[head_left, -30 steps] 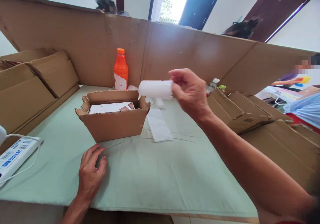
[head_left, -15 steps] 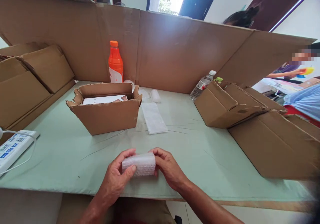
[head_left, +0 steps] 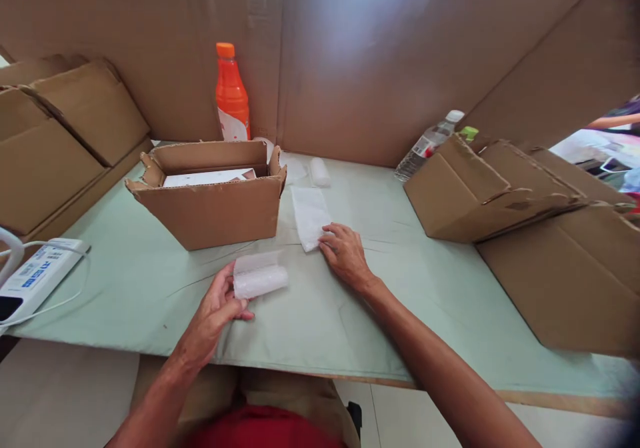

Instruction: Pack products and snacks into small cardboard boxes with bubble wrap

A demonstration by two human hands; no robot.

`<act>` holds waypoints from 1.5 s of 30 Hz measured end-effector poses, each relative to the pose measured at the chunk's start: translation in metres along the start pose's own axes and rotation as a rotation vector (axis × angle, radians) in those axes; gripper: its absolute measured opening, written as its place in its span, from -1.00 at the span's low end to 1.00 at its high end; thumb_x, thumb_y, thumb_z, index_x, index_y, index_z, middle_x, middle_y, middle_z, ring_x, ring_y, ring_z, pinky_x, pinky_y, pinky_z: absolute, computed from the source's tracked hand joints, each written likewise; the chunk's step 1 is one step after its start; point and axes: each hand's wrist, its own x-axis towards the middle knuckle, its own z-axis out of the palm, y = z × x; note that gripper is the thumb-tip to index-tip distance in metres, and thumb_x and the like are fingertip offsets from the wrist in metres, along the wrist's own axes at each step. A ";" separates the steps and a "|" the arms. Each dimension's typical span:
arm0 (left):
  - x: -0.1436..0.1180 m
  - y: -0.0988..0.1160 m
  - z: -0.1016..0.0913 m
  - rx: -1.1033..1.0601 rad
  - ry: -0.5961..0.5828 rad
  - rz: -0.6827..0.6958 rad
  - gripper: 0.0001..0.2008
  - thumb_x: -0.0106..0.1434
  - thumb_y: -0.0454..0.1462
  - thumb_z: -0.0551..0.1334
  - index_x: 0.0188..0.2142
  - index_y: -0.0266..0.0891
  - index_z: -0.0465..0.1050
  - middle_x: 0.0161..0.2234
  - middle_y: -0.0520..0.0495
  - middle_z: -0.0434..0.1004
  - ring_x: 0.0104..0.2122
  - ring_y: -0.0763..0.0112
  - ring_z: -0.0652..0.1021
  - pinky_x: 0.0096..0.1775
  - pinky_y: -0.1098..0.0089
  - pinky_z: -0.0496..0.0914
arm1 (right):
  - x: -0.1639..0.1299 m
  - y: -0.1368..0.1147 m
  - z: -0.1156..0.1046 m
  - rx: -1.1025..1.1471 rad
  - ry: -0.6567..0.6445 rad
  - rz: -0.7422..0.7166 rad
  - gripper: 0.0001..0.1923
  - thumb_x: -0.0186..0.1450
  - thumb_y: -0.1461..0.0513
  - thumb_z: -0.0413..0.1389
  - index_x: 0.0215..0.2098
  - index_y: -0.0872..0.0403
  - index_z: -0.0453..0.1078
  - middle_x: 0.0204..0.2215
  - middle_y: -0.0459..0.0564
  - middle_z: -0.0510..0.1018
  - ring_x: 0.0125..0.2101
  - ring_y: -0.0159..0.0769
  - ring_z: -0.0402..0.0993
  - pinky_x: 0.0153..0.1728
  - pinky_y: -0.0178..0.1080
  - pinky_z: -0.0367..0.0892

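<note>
My left hand (head_left: 215,308) holds a small bundle of clear bubble wrap (head_left: 260,281) at its left end, just above the table. The bundle is rolled along its lower part, with a loose flap standing up behind. Whatever may lie inside it cannot be made out. Farther forward, my right hand (head_left: 346,251) has its fingers closed at the near right corner of a flat white bubble wrap bag (head_left: 309,211), which lies on the green cloth. My right fingers partly cover that corner. Beyond the bag rests a small rolled piece of bubble wrap (head_left: 319,172).
An open cardboard box (head_left: 230,215) with white boxes inside stands left of centre. Behind it is an orange bottle (head_left: 233,95). A clear water bottle (head_left: 427,147) leans by more cardboard boxes (head_left: 560,275) at right. A power strip (head_left: 43,275) lies left, with cardboard panels behind.
My right hand has left the bubble wrap bundle and reached forward to the flat bag. My left hand has shifted left and forward with the bundle, whose flap has come loose. The view has tilted down.
</note>
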 end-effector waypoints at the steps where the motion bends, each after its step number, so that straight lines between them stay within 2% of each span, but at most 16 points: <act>1: 0.000 0.001 -0.001 0.003 -0.006 0.007 -0.14 0.04 -0.16 0.37 0.31 -0.17 0.12 0.13 -0.22 0.40 0.00 0.10 0.53 -0.27 0.30 0.55 | -0.004 -0.002 -0.003 0.015 0.006 -0.013 -0.82 0.33 0.28 0.12 -0.24 0.03 0.59 0.02 0.13 0.60 0.12 0.03 0.41 0.05 0.07 0.30; 8: 0.016 -0.003 0.004 0.174 0.083 0.015 -0.27 0.11 -0.04 0.31 0.23 -0.24 0.25 0.01 -0.22 0.51 -0.16 0.18 0.55 -0.46 0.41 0.46 | -0.034 -0.031 -0.036 0.288 -0.007 -0.057 -0.77 0.39 0.15 0.11 -0.05 -0.03 0.54 0.04 0.08 0.59 0.08 -0.09 0.47 0.09 0.02 0.35; 10: 0.018 -0.008 0.006 0.221 0.088 0.064 -0.38 0.13 -0.07 0.29 0.15 -0.27 0.36 -0.02 -0.19 0.55 -0.16 0.21 0.55 -0.40 0.42 0.45 | -0.025 -0.044 -0.036 0.386 -0.059 -0.096 -0.63 0.36 0.15 0.14 0.12 -0.04 0.46 0.14 0.09 0.52 0.16 -0.10 0.41 0.17 0.02 0.30; 13: 0.013 -0.013 0.006 0.288 0.071 0.127 -0.51 0.16 -0.14 0.25 0.06 -0.27 0.46 -0.08 -0.15 0.60 -0.14 0.25 0.57 -0.16 0.35 0.46 | -0.006 -0.065 -0.026 0.458 -0.211 -0.188 -0.33 0.21 0.16 0.28 0.28 -0.02 0.31 0.25 0.12 0.43 0.22 -0.04 0.35 0.19 0.04 0.27; 14: 0.010 -0.013 0.005 0.313 0.065 0.141 -0.52 0.16 -0.15 0.25 0.05 -0.26 0.48 -0.08 -0.14 0.60 -0.11 0.24 0.57 -0.08 0.33 0.44 | -0.002 -0.072 -0.022 0.467 -0.258 -0.213 -0.37 0.20 0.19 0.28 0.23 -0.01 0.36 0.19 0.11 0.49 0.17 -0.04 0.40 0.16 0.03 0.29; 16: 0.003 -0.010 0.000 0.364 0.060 0.154 -0.51 0.11 -0.15 0.29 0.05 -0.24 0.50 -0.04 -0.15 0.60 -0.05 0.18 0.56 0.00 0.29 0.41 | 0.001 -0.085 -0.019 0.500 -0.304 -0.242 -0.65 0.24 0.25 0.22 0.01 -0.01 0.51 -0.06 0.03 0.66 -0.03 -0.11 0.54 0.06 -0.02 0.33; 18: -0.003 -0.004 -0.004 0.386 0.043 0.155 -0.45 0.06 -0.12 0.34 0.06 -0.21 0.50 0.03 -0.16 0.58 0.01 0.12 0.55 0.02 0.27 0.40 | -0.005 -0.097 -0.023 0.562 -0.316 -0.253 -0.85 0.33 0.25 0.14 -0.19 0.00 0.56 -0.28 -0.04 0.69 -0.21 -0.20 0.57 -0.02 -0.09 0.32; 20: -0.006 0.004 -0.003 0.393 0.022 0.145 -0.43 0.02 -0.09 0.37 0.04 -0.20 0.52 0.02 -0.17 0.59 0.00 0.08 0.55 -0.01 0.27 0.42 | -0.016 -0.106 -0.035 0.621 -0.325 -0.253 -0.81 0.41 0.17 0.10 -0.26 -0.01 0.57 -0.32 -0.07 0.68 -0.27 -0.24 0.56 -0.06 -0.13 0.31; 24: -0.007 0.008 0.013 0.345 -0.086 0.087 -0.57 0.08 -0.07 0.36 -0.09 -0.23 0.58 -0.20 -0.13 0.64 -0.20 0.16 0.58 -0.15 0.31 0.44 | -0.035 -0.114 -0.071 0.674 -0.275 -0.184 -0.75 0.45 0.13 0.07 -0.29 -0.02 0.56 -0.37 -0.07 0.65 -0.31 -0.26 0.52 -0.14 -0.18 0.30; 28: -0.007 -0.008 0.038 0.194 -0.240 -0.004 -0.68 0.14 -0.12 0.31 -0.19 -0.28 0.58 -0.29 -0.10 0.63 -0.26 0.23 0.55 -0.19 0.35 0.41 | -0.038 -0.099 -0.096 0.753 -0.064 0.035 -0.68 0.42 0.07 0.09 -0.42 0.01 0.53 -0.43 -0.05 0.60 -0.38 -0.26 0.49 -0.25 -0.21 0.34; 32: -0.013 -0.029 0.061 0.154 -0.337 -0.015 -0.77 0.16 -0.17 0.28 -0.27 -0.29 0.56 -0.31 -0.08 0.59 -0.29 0.30 0.52 -0.22 0.38 0.38 | -0.024 -0.063 -0.102 0.692 0.194 0.211 -0.71 0.34 0.03 0.16 -0.43 0.01 0.53 -0.45 -0.05 0.59 -0.37 -0.23 0.48 -0.27 -0.20 0.34; 34: -0.016 -0.036 0.071 0.129 -0.335 -0.007 -0.74 0.16 -0.20 0.27 -0.20 -0.30 0.54 -0.31 -0.07 0.57 -0.30 0.34 0.50 -0.25 0.41 0.37 | -0.014 -0.042 -0.099 0.642 0.294 0.259 -0.72 0.31 0.03 0.19 -0.45 0.02 0.52 -0.47 -0.07 0.57 -0.38 -0.24 0.45 -0.27 -0.20 0.33; 36: -0.018 -0.039 0.080 0.100 -0.278 0.001 -0.58 0.16 -0.21 0.26 0.02 -0.30 0.47 -0.31 -0.05 0.54 -0.34 0.39 0.48 -0.28 0.43 0.37 | -0.004 -0.023 -0.093 0.614 0.351 0.286 -0.72 0.28 0.04 0.19 -0.48 0.03 0.49 -0.49 -0.08 0.53 -0.40 -0.26 0.41 -0.30 -0.22 0.31; 39: -0.018 -0.042 0.090 0.099 -0.181 0.068 -0.29 0.21 -0.21 0.24 0.34 -0.26 0.16 -0.29 -0.04 0.51 -0.36 0.43 0.48 -0.26 0.41 0.40 | 0.013 -0.001 -0.083 0.603 0.348 0.284 -0.71 0.28 0.05 0.15 -0.51 0.04 0.44 -0.52 -0.09 0.48 -0.43 -0.29 0.35 -0.33 -0.24 0.28; 41: -0.015 -0.043 0.095 0.155 -0.154 0.140 -0.24 0.22 -0.22 0.25 0.39 -0.20 0.09 -0.22 -0.07 0.52 -0.35 0.44 0.49 -0.23 0.40 0.42 | 0.027 0.009 -0.074 0.572 0.304 0.256 -0.69 0.29 0.04 0.10 -0.50 0.03 0.41 -0.52 -0.09 0.46 -0.44 -0.30 0.34 -0.34 -0.26 0.27; 45: -0.005 -0.051 0.099 0.238 -0.163 0.154 -0.52 0.19 -0.21 0.21 0.11 -0.22 0.50 -0.16 -0.14 0.53 -0.39 0.45 0.52 -0.35 0.42 0.44 | 0.055 0.023 -0.050 0.507 0.178 0.202 -0.69 0.31 0.05 0.04 -0.49 0.04 0.39 -0.53 -0.09 0.46 -0.44 -0.32 0.35 -0.34 -0.28 0.27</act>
